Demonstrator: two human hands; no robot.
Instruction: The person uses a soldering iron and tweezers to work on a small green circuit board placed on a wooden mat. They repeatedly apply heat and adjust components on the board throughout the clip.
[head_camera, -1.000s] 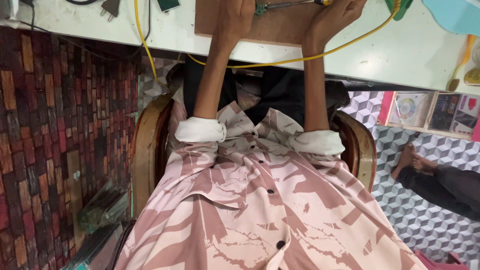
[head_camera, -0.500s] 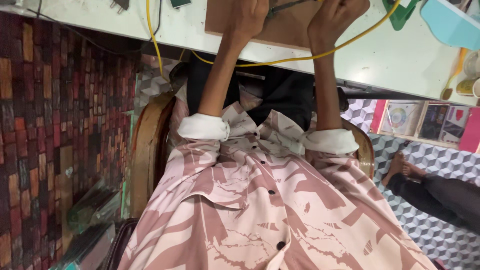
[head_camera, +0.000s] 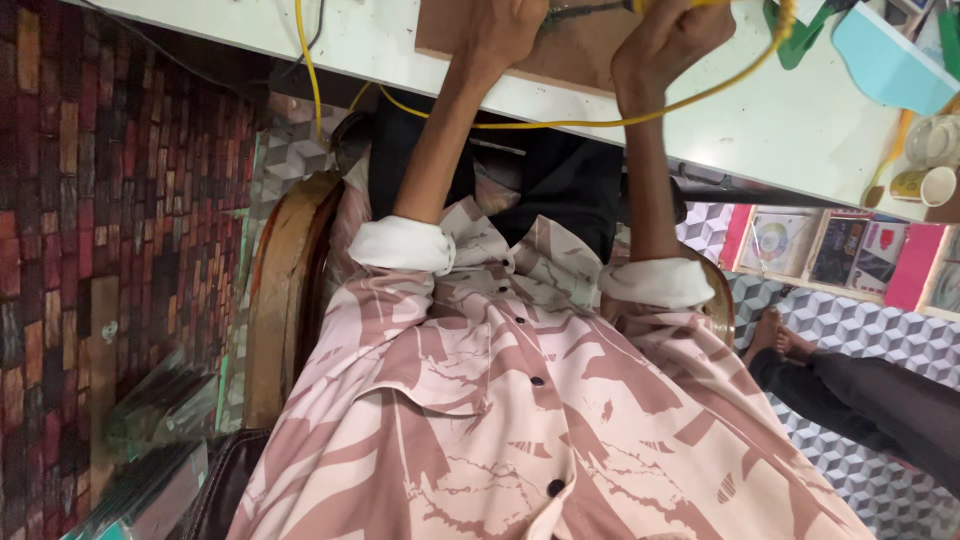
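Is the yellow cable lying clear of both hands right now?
No, the yellow cable runs up into the closed right hand, while the left hand rests on the brown board.

Bare bench (head_camera: 800, 120) strip right of centre, yellow cable (head_camera: 560, 124) slung across its edge, cups (head_camera: 925, 165) crowding far right

Thin yellow cable (head_camera: 560, 122), slack curve from right hand (head_camera: 668, 40) across wooden board (head_camera: 570, 55) edge and white table (head_camera: 760, 120).
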